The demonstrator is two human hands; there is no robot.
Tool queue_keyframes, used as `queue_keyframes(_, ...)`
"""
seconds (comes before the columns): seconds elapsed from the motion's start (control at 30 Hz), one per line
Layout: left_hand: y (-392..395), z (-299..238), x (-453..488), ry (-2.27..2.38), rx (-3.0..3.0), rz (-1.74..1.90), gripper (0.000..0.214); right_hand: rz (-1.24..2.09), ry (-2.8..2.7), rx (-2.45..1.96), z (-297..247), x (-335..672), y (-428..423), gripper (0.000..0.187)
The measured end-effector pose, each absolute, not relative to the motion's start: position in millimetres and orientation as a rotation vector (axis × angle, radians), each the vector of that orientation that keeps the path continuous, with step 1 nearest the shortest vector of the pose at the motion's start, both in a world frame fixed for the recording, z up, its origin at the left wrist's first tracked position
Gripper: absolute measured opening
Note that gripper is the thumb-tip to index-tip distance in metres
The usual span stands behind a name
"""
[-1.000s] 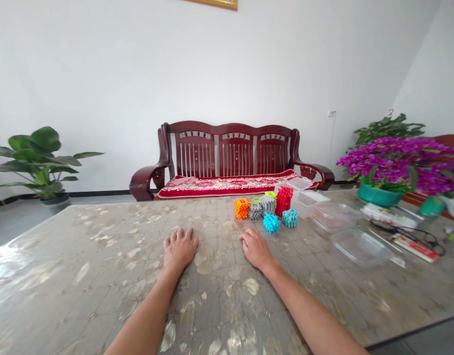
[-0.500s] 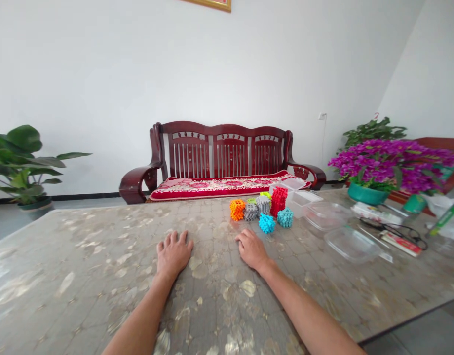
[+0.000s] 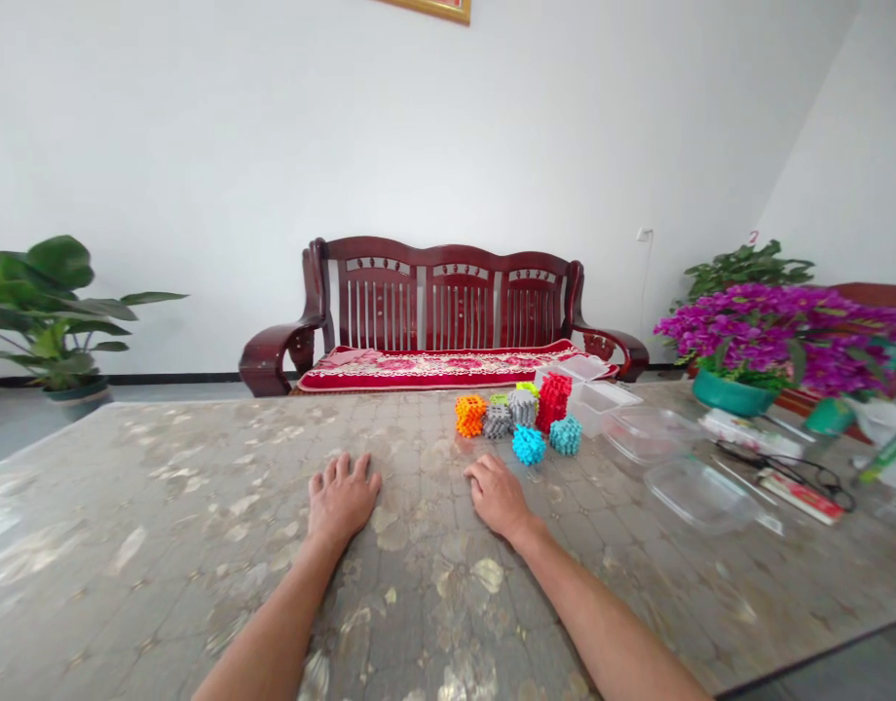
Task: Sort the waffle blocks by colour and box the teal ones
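My left hand [image 3: 342, 497] lies palm down on the table [image 3: 221, 574], fingers spread, with nothing in it. My right hand [image 3: 496, 494] rests on the same surface, its fingers loosely bent towards the left and apart; it holds nothing that shows. Just beyond the right hand, without touching it, stand bundles of small knobbly plastic building pieces. Nearest are a bright blue bundle [image 3: 528, 445] and a teal bundle [image 3: 566, 435]. Behind them are an orange bundle [image 3: 469, 416], a dark grey one [image 3: 498, 422], a light grey one [image 3: 522, 407], a tall red one [image 3: 554, 402] and partly hidden lime-green pieces [image 3: 528, 388].
Clear plastic boxes [image 3: 601, 404] and lids [image 3: 700, 495] lie right of the bundles. Further right are a cable [image 3: 820, 474], a red-and-white box [image 3: 802, 497] and purple flowers [image 3: 769, 326] in a green pot. A wooden bench [image 3: 448, 292] stands behind the table.
The whole view has shifted slightly, so the bench, the bundles and the flowers sit a little further right. Both hands stay in place on the table.
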State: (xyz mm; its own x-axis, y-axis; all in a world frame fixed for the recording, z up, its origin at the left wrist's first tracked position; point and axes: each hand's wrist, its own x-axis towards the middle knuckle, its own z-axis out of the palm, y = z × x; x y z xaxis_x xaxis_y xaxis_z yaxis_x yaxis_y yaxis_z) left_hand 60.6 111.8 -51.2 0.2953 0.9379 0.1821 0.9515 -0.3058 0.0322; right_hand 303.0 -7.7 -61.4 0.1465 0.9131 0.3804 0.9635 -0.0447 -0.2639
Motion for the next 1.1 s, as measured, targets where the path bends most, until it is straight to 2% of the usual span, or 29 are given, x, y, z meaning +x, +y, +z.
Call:
queue_keyframes(0.33, 112, -53, 61, -1.798, -2.456, -0.206, 0.056, -0.094, -1.869, -1.857, -61, 306, -14, 0.032)
queue_keyframes(1.1, 135, -56, 67, -1.786, -2.473, -0.093, 0.064, -0.059, -1.917, -1.787, -60, 307, -22, 0.030)
